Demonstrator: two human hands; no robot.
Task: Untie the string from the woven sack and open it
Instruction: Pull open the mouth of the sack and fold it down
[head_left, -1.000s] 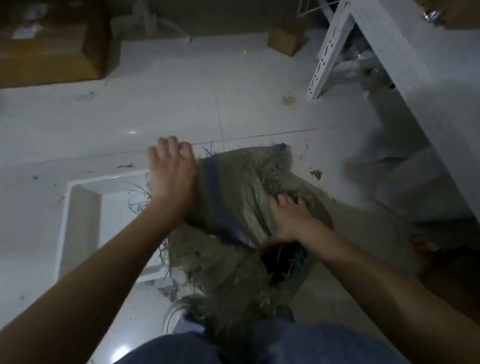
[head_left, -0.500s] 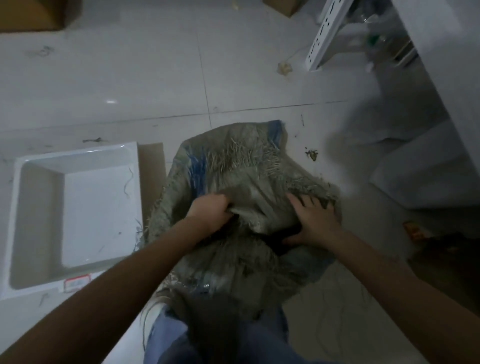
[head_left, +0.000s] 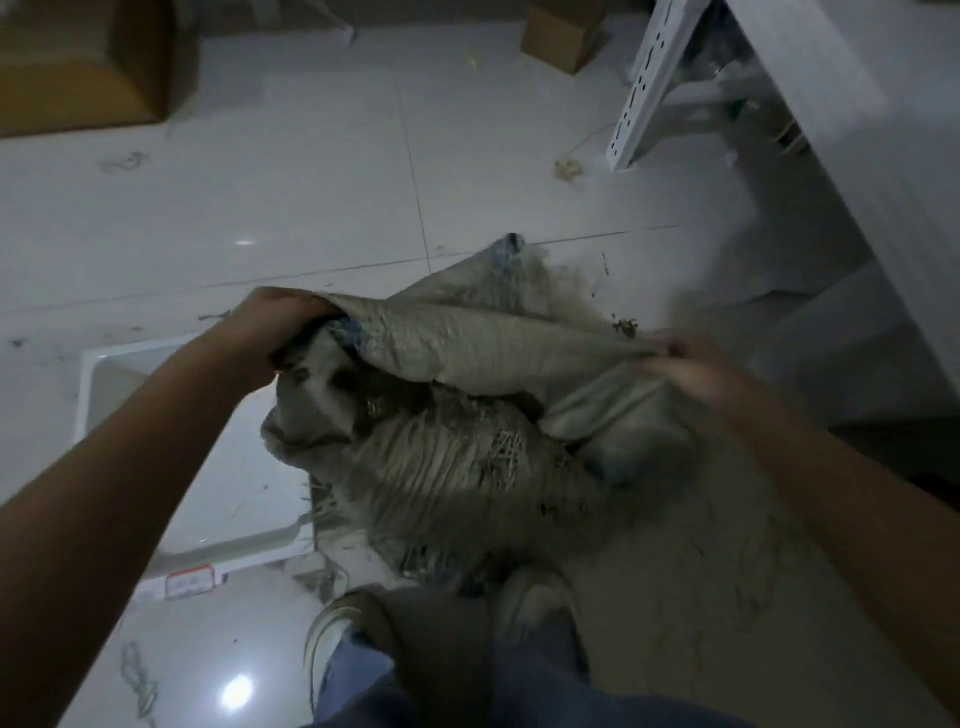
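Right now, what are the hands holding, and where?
Both grip the woven sack by its mouth edge: left hand at one end, right hand at the other.

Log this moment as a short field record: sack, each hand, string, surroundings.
sack: woven sack on the tiled floor, mouth being pulled apart, frayed fibres showing
left hand: left hand gripping the sack's rim at its left end
right hand: right hand blurred, pinching the rim at its right end
string: none visible at the mouth
surroundings: white tray left of the sack; cardboard box at far left
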